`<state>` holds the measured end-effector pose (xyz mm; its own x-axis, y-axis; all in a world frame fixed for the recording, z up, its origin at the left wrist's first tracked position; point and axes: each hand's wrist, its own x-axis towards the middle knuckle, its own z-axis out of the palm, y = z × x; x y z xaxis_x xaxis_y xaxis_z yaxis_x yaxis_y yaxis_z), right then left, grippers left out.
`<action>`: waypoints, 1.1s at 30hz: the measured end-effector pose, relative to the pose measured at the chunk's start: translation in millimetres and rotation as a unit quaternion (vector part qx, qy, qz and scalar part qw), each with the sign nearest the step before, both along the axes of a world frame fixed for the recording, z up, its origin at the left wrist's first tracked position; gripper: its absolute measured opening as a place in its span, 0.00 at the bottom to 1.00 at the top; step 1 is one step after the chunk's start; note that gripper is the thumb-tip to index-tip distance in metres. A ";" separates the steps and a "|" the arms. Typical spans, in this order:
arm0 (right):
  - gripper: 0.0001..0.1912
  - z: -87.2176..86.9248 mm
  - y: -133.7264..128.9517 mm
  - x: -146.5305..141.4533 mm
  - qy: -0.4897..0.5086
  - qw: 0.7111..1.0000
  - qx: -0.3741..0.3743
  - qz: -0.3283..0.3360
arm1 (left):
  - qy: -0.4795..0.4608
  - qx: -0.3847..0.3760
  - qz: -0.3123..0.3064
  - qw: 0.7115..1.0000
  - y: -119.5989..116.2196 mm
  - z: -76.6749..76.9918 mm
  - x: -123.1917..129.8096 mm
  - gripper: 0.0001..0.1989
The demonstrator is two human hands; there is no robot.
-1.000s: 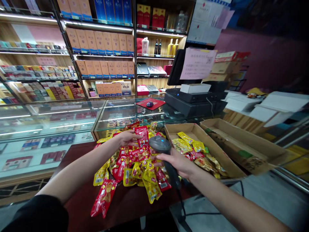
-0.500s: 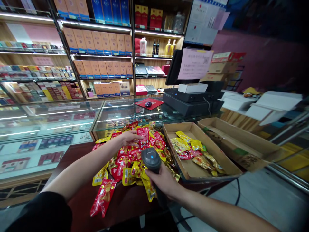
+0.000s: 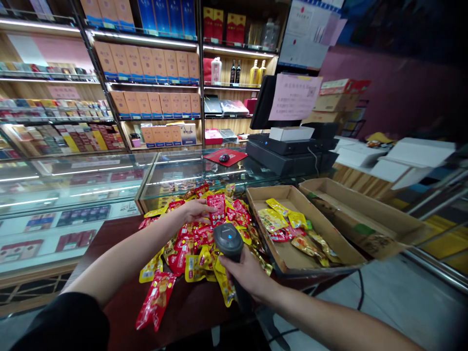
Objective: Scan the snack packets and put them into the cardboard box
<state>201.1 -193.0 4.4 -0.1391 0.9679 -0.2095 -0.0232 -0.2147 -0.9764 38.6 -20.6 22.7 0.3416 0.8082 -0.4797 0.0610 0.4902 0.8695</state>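
Note:
My left hand (image 3: 197,211) holds a small red snack packet (image 3: 217,208) by its left edge, above a heap of packets. My right hand (image 3: 248,273) is wrapped round the handle of a dark barcode scanner (image 3: 228,239), whose head has a small blue light and points toward the red packet. The heap of red and yellow packets (image 3: 183,248) spreads beneath both hands on a dark red table (image 3: 117,273). One larger red packet (image 3: 156,298) lies at the heap's near left side.
A cardboard tray (image 3: 278,258) with several packets stands right of the heap, beside a second cardboard tray (image 3: 365,214). Behind are a glass counter (image 3: 175,170), a mouse on a red mat (image 3: 234,157) and a monitor (image 3: 263,105). A black cable (image 3: 361,290) hangs at the right.

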 end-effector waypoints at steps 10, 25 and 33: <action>0.13 -5.2 2.2 2.5 -0.012 1.000 0.018 0.012 | -0.005 0.030 -0.021 0.999 5.4 -8.6 -1.0 0.18; 0.12 0.4 52.1 44.8 0.170 0.975 -0.031 -0.141 | -0.044 -0.023 -0.078 0.996 -15.6 -2.7 21.0 0.21; 0.06 12.5 63.6 128.9 0.230 0.948 -0.110 -0.191 | -0.125 -0.054 -0.152 0.979 -23.8 -3.5 108.1 0.13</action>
<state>330.0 -129.4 16.8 0.0876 0.9058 -0.4146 -0.5531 -0.3020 -0.7765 146.7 -44.4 19.2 0.6768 0.5994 -0.4274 0.0102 0.5728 0.8196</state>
